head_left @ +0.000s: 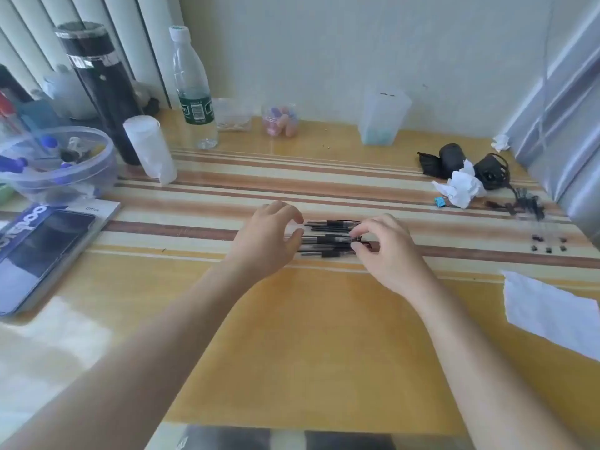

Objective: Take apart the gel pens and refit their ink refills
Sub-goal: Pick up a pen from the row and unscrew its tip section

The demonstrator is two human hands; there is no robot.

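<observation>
Several black and clear gel pens [329, 238] lie side by side in a row on the striped table, left to right. My left hand [269, 241] rests over their left ends, fingers curled and slightly apart, touching the pile. My right hand [384, 251] sits at their right ends, thumb and fingers pinching the black tip of one pen [357, 239]. Small black pen parts [548, 243] lie scattered at the far right of the table.
At the left are a clear bowl [58, 167], a black flask [100, 89], a water bottle [193, 89] and a phone on its box [48, 248]. Crumpled tissue [461, 186] and black items lie at the back right. White paper [552, 313] lies at the right.
</observation>
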